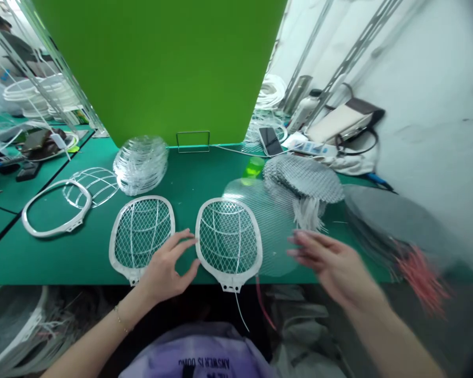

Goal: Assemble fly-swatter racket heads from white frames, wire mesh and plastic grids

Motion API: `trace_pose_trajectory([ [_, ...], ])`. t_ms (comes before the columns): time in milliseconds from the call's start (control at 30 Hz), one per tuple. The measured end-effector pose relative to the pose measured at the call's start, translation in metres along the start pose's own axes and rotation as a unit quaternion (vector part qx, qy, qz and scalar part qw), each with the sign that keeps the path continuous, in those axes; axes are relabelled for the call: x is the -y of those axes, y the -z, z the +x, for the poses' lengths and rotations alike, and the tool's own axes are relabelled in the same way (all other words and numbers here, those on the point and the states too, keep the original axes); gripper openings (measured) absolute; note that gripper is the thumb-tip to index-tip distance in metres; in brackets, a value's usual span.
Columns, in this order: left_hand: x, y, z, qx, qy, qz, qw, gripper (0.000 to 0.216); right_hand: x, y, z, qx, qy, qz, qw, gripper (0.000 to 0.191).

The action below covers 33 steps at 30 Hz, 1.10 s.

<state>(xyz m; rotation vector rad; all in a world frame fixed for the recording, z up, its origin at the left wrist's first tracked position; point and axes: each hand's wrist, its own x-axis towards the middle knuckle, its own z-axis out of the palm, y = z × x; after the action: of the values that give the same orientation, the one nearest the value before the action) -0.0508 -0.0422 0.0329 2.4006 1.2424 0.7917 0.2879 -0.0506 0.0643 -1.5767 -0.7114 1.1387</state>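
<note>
Two white racket-shaped frames with wire mesh lie side by side on the green table point(82, 252): a left frame point(141, 233) and a right frame point(228, 241) with thin wires trailing from its stub. My left hand point(167, 268) rests open between them, fingertips touching the right frame's left rim. My right hand point(331, 262) hovers open and motion-blurred to the right of that frame, over a loose round mesh sheet point(274, 220), holding nothing.
A stack of clear guards point(141, 164), an empty white ring point(57, 207) and a wire grid point(94, 184) lie at left. Mesh piles point(305, 178), dark meshes with red wires point(413, 262), a phone point(270, 140) and a bag point(350, 126) sit right. A green board point(161, 68) stands behind.
</note>
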Motion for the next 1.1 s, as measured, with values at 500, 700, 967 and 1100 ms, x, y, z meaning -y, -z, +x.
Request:
trace_pose_trajectory([
  [500, -0.002, -0.018, 0.004, 0.1, 0.029, 0.05, 0.993, 0.093, -0.04, -0.059, 0.006, 0.051, -0.107, -0.031, 0.992, 0.035],
  [700, 0.0, -0.02, 0.007, 0.107, 0.017, 0.02, 0.994, 0.083, -0.046, -0.056, 0.007, 0.062, -0.1, -0.042, 0.992, 0.035],
  [967, 0.007, -0.023, 0.005, 0.127, 0.009, 0.035, 0.991, 0.059, -0.04, -0.056, 0.01, 0.089, -0.109, -0.082, 0.987, 0.029],
  [1100, 0.007, -0.024, 0.004, 0.135, 0.001, 0.053, 0.989, 0.06, -0.034, -0.047, 0.011, 0.071, -0.099, -0.126, 0.985, 0.032],
])
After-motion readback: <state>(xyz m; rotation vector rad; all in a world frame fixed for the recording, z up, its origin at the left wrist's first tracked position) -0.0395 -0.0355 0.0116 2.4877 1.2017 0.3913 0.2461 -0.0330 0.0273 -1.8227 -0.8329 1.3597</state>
